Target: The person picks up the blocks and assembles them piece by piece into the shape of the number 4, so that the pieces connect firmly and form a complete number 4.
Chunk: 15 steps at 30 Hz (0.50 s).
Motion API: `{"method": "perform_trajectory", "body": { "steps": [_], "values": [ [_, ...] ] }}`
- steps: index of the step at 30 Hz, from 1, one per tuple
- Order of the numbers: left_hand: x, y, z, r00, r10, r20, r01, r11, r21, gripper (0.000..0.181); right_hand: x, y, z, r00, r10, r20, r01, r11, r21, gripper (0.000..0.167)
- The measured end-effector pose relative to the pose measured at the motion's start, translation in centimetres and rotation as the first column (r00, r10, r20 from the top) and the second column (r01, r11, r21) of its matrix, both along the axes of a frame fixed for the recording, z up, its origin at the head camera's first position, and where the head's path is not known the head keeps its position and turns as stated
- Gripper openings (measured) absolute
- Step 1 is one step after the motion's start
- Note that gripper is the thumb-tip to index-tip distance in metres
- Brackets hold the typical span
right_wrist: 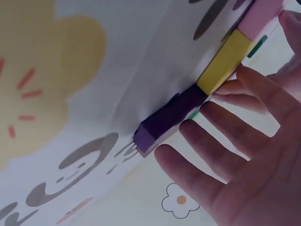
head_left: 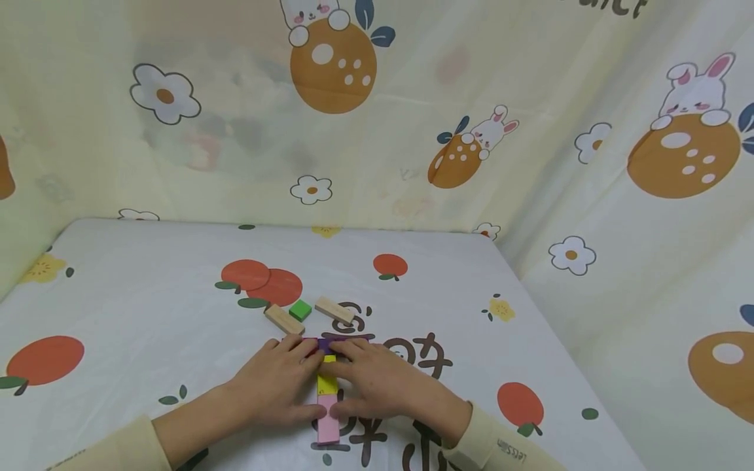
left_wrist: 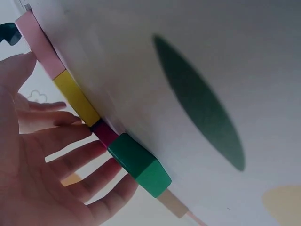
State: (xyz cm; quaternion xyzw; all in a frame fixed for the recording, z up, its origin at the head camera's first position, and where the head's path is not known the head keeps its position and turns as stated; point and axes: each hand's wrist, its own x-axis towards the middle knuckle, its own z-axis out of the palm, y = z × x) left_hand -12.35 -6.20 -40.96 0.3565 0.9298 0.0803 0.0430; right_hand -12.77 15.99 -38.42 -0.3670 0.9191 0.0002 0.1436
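Note:
A pink block and a yellow block lie end to end in a line toward me. Across the far end of the yellow one sits a purple block, partly covered by fingers in the head view. Beside it, the left wrist view shows a magenta block and a green block. My left hand rests along the left side, fingertips at the magenta and green blocks, thumb at the pink one. From the right, my right hand has its fingers extended against the purple and yellow blocks, thumb by the pink block.
Beyond the hands lie a small green block and two plain wooden blocks, one at left and one at right. A fruit-printed cloth covers the table. Patterned curtains hang behind and at the right.

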Motion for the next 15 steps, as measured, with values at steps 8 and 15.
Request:
{"method": "perform_trajectory", "body": {
  "steps": [8,15],
  "values": [
    [-0.1,-0.1,-0.4,0.999,-0.013,-0.037,0.013,1.000,0.001,0.085,-1.8,0.7,0.4,0.999,-0.018,0.027,0.021,0.992,-0.126,0.051],
    [0.0,0.0,-0.2,1.000,0.001,-0.015,-0.001,1.000,0.000,0.085,-3.5,1.1,1.0,0.999,-0.049,0.019,0.052,0.967,-0.248,0.043]
  ]
}}
